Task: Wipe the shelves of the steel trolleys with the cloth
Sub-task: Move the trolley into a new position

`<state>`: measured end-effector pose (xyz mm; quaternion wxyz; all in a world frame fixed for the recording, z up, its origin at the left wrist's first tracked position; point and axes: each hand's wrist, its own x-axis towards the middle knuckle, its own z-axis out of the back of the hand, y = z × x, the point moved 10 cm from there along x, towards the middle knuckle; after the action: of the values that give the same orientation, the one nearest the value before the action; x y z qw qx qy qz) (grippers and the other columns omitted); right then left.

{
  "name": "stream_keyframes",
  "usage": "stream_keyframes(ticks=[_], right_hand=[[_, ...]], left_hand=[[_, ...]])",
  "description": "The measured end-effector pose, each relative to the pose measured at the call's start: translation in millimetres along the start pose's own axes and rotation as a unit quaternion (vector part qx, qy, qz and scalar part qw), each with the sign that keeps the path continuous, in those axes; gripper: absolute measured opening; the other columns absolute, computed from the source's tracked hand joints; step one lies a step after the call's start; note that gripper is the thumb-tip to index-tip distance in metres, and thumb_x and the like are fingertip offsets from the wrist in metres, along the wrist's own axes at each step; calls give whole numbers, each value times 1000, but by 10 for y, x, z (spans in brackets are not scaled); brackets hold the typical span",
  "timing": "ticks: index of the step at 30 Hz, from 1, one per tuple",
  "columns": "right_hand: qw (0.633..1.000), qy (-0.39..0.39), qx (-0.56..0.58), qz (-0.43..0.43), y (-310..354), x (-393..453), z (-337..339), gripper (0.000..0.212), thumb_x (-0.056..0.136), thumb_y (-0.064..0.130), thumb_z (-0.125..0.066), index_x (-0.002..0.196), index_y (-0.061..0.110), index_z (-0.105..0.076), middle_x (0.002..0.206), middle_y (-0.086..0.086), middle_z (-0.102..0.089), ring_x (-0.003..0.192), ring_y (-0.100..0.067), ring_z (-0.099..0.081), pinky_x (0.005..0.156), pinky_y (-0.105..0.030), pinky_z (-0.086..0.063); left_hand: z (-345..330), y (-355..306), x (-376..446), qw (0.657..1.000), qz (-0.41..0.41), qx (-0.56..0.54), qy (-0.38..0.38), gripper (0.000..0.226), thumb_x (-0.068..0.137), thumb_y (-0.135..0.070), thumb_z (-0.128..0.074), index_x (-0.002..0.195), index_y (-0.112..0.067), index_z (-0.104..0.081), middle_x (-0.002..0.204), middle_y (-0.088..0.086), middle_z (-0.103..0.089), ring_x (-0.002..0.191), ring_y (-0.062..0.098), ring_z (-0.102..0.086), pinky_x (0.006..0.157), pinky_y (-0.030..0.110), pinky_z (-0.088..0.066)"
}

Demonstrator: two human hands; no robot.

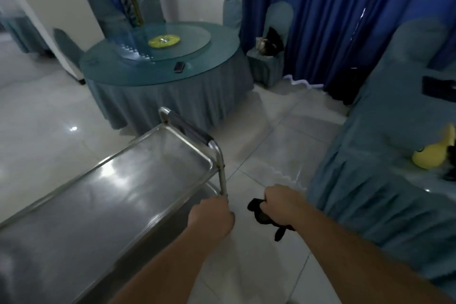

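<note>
A steel trolley [103, 195] stands at the lower left, its bare top shelf shining, with a dark-padded push handle [190, 128] at its far end. My left hand [212, 217] grips the trolley's near right edge by the upright post, fingers curled over it. To its right, over the tiled floor, my right hand [283, 202] holds a crumpled dark cloth [261, 215], and a strip of it hangs down below my wrist. Part of a lower shelf shows under the top one.
A round glass-topped table [158, 69] with a grey-blue skirt stands just beyond the trolley, a dark phone on it. Another skirted table [385, 145] at the right carries a yellow toy [434, 153]. Covered chairs [271, 49] and blue curtains [333, 15] lie behind.
</note>
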<state>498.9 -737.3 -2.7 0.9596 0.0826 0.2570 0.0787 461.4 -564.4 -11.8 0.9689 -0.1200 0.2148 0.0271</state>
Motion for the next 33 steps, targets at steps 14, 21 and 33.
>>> stream_keyframes(ticks=[14, 21, 33], right_hand=[[999, -15, 31, -36, -2165, 1121, 1234, 19, 100, 18, -48, 86, 8, -56, 89, -10, -61, 78, -23, -56, 66, -30, -42], [997, -12, 48, -58, -2378, 2247, 1581, 26, 102, 28, -47, 84, 11, -56, 90, -8, -63, 81, -23, -60, 74, -33, -50], [989, 13, 98, -108, -2504, 3775, 2321, 25, 102, 30, -47, 102, 9, -61, 102, -9, -66, 93, -24, -63, 82, -34, -52]], left_hand=[[304, -1966, 1662, 1000, -4, 2, 27, 46, 102, -38, -47, 145, -22, -52, 141, 5, -58, 125, 27, -56, 101, 41, -48], [726, -1946, 2999, 999, -16, 15, 34, 47, 104, -43, -45, 146, -23, -52, 146, 4, -56, 128, 27, -55, 102, 39, -45], [1505, -1957, 4877, 997, -30, 34, 57, 48, 99, -41, -47, 145, -27, -53, 142, 2, -59, 124, 27, -59, 93, 39, -45]])
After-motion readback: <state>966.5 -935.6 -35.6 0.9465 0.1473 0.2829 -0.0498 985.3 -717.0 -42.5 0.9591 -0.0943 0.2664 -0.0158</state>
